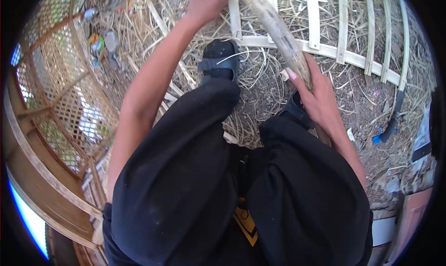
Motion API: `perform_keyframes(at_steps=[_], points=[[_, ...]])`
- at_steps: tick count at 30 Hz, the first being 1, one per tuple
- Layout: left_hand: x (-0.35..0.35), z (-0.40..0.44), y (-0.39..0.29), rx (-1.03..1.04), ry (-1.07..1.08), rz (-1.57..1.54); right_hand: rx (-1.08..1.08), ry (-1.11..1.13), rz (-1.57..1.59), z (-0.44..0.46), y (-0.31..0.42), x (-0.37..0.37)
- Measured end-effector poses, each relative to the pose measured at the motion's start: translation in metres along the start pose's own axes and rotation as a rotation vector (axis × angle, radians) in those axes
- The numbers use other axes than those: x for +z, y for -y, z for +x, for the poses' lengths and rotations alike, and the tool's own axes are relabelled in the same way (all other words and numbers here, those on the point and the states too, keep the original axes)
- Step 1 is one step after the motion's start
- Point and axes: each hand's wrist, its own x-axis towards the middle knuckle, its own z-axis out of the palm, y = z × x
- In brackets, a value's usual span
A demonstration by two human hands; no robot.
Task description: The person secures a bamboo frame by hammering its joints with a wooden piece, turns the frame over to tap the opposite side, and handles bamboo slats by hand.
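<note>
My right hand [318,96] is closed around the lower part of a thick wooden pole [281,31], its thumb lying along the near side. The pole slants up to the top edge of the view, over a lattice of pale split-bamboo slats [314,19] on the ground. At the top edge, my left hand [206,3] is bent with its fingers curled beside the pole's upper end. The frame cuts off part of that hand, so what its fingers hold is hidden. One long cross strip [346,55] joins the slats' near ends.
My sandalled foot [219,61] stands left of the pole, among straw-like shavings [255,75]. A dark knife-like object [394,117] with blue at its lower end lies at right. A woven lattice wall [69,80] and a curved wooden frame [51,173] stand at left.
</note>
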Motion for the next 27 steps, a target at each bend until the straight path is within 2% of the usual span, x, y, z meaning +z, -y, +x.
perform_keyframes(at_steps=[1,3,6,8,10,12,15,18,20,23,25,27], points=[[0.001,0.009,0.002,-0.034,-0.017,-0.001,-0.006,0.008,0.015,-0.002,-0.001,0.001],[0.006,0.020,0.004,0.099,-0.136,0.006,0.020,0.032,0.040,-0.007,-0.002,0.001],[0.019,0.033,0.014,0.220,-0.205,0.204,0.029,-0.005,0.065,-0.010,-0.004,0.003],[0.038,0.039,0.021,0.250,-0.204,0.174,0.048,0.027,-0.022,-0.014,0.001,0.001],[0.049,0.039,0.023,0.231,-0.270,0.125,0.133,0.045,0.005,-0.019,0.003,0.004],[0.050,0.034,0.018,0.225,-0.266,0.102,0.016,-0.028,-0.104,-0.022,0.002,0.012],[0.041,0.033,0.004,0.089,-0.232,0.095,0.061,-0.004,-0.031,-0.019,0.003,0.020],[0.067,0.035,0.010,0.095,-0.312,0.137,0.073,-0.022,-0.048,-0.017,0.005,0.025],[0.064,0.033,0.009,0.117,-0.287,0.098,0.024,-0.067,-0.055,-0.019,0.010,0.029],[0.064,0.034,0.009,0.128,-0.364,0.079,0.050,-0.088,-0.085,-0.020,0.021,0.029],[0.064,0.034,0.004,0.064,-0.315,-0.073,0.073,-0.098,-0.085,-0.020,0.029,0.028],[0.063,0.032,-0.001,0.045,-0.325,-0.094,0.106,-0.062,-0.094,-0.025,0.037,0.026]])
